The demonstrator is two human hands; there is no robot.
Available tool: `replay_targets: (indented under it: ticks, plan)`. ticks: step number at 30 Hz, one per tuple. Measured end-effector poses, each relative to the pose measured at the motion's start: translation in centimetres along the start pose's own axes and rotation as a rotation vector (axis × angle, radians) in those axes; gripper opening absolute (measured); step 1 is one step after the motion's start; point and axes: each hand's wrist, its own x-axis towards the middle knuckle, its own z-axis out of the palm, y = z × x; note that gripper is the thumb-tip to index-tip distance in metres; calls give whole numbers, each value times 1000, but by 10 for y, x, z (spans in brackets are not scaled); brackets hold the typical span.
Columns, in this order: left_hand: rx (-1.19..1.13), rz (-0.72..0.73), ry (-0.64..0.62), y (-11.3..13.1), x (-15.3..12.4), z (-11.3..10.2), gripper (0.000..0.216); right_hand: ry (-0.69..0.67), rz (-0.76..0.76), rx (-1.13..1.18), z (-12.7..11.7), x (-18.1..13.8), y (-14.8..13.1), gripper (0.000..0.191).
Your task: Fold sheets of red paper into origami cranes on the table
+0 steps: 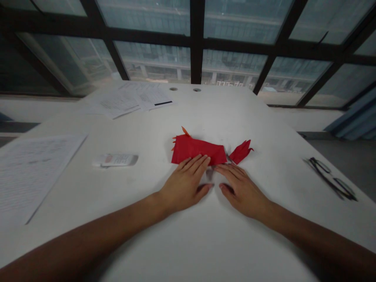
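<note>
A flat red piece of what looks like paper or thin cloth (199, 148) lies on the white table, with orange pointed bits sticking out at its left end and top. My left hand (188, 181) rests on its lower edge, fingers stretched out flat. By its lower right corner is my right hand (242, 190), fingers extended and thumb apart, the fingertips touching or very near the edge. Just beyond those fingertips lies a smaller red piece (241, 152) with a jagged, pointed end. Whether it joins the larger piece cannot be made out.
On the white table (188, 243), a white packet or tube (117, 159) lies to the left. Printed sheets (38, 172) are at far left, and more papers (126, 98) at the back. Black-framed glasses (333, 178) lie near the right edge. Windows (235, 62) stand behind.
</note>
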Motion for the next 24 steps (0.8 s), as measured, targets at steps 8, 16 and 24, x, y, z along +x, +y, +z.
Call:
replay_targets:
  ticks: [8,16,24]
  plan:
    - [-133,46,-86,12,-4,-9,50,172,122,84,-3,0,3,44]
    - [-429,108,-81,5,2,-6,25,168,-39,190,-2,-8,-3,60]
    - [-610,-156,79,-4,5,-3,35,1,-207,-125,-4,-6,-8,35]
